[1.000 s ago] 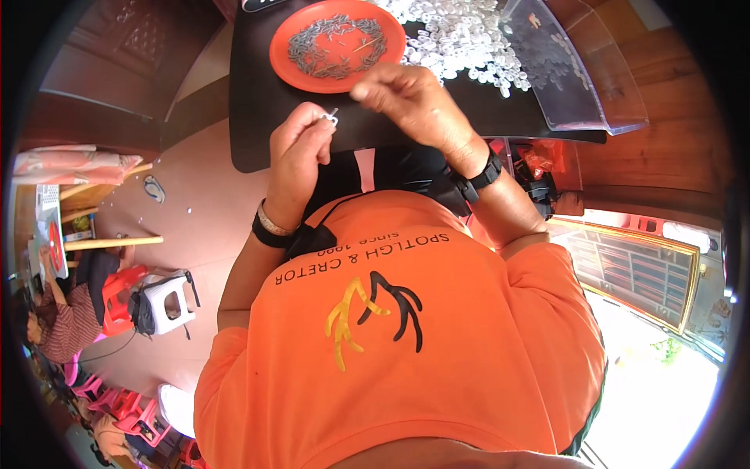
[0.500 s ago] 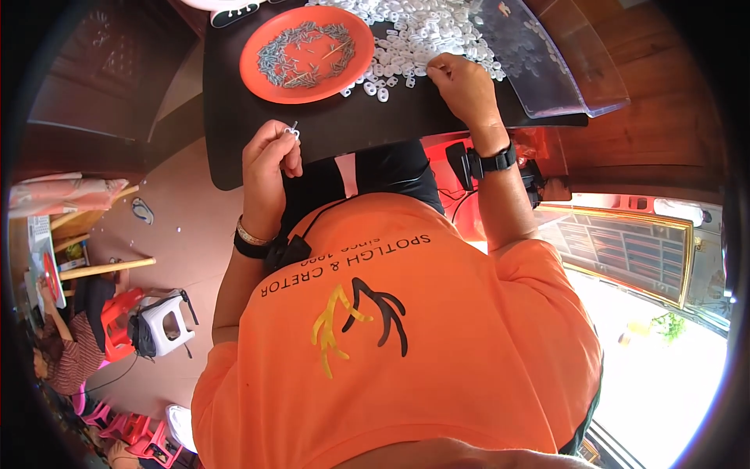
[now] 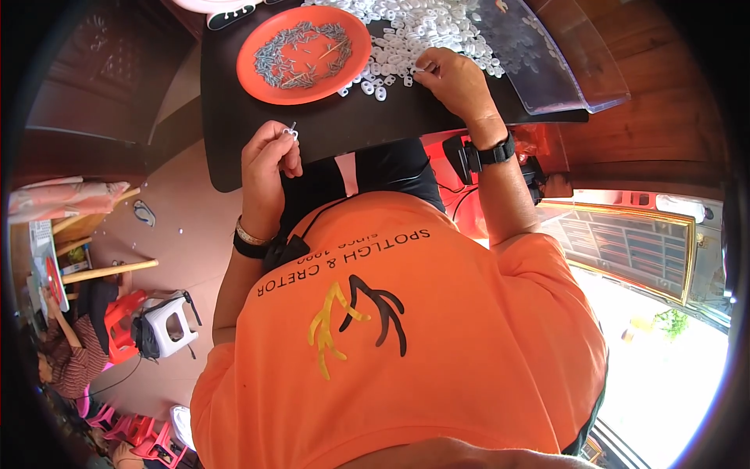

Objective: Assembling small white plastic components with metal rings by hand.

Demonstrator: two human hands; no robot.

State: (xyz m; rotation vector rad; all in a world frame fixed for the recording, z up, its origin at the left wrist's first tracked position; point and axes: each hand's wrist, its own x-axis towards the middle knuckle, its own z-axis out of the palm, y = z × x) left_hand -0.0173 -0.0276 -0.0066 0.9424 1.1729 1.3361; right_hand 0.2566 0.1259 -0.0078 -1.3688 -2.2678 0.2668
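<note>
My left hand [image 3: 268,156] is closed just off the near edge of the black table, pinching a small white two-holed plastic piece [image 3: 291,134] with a grey screw [image 3: 293,125] sticking up through it. Over the near side of the heap of white plastic pieces [image 3: 437,35], my right hand [image 3: 457,82] is closed with thumb and forefinger together. A bit of white shows at its fingertips, seemingly one of those pieces. To the left of the heap sits an orange plate [image 3: 248,66] with many grey screws [image 3: 312,39] spread in a ring on it.
A clear plastic tray [image 3: 582,98] stands at the right of the black table [image 3: 351,125]. Part of a white object with black trim [image 3: 230,16] shows at the far left. On the floor to the left are a white stool [image 3: 166,324] and a seated person [image 3: 78,352].
My right hand has shifted slightly left along the heap's near side, its fingertips now showing a bit of white. My left hand keeps its pinch and has hardly moved.
</note>
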